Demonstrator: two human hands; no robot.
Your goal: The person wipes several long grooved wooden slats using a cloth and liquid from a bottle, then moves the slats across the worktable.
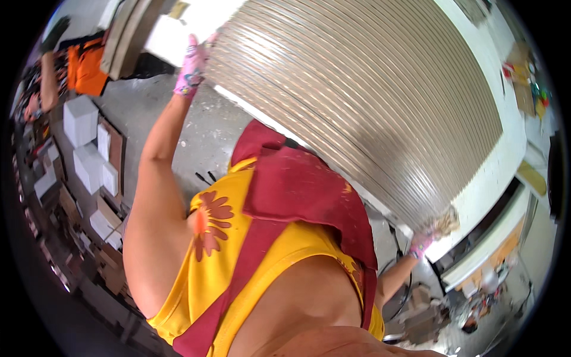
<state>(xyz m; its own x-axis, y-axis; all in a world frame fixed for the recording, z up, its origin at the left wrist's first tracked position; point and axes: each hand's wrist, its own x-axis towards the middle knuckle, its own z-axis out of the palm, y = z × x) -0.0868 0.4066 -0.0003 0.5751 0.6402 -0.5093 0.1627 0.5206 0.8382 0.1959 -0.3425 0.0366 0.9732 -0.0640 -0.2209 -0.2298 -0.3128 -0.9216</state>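
A broad ribbed surface (357, 101) of grey-brown, glossy long strips lies side by side on a white table (499, 172) in front of me. My left hand (192, 70), in a pink patterned glove, rests at the strips' left ends with its fingers stretched and apart. At the near right corner, by the strips' other ends, is my right hand (423, 243) in a pink glove. Something beige and blurred (443, 223) shows at its fingers; whether it is part of the glove or a separate thing is unclear. Those fingers are smeared by motion.
White boxes (81, 122) stand on the left, near an orange cloth-like item (89, 71). Long beige boards (128, 38) rise beyond my left hand. Another person's arm (49, 83) shows at far left. A dark cable (404, 297) hangs below the table's right side, above cardboard boxes (422, 321).
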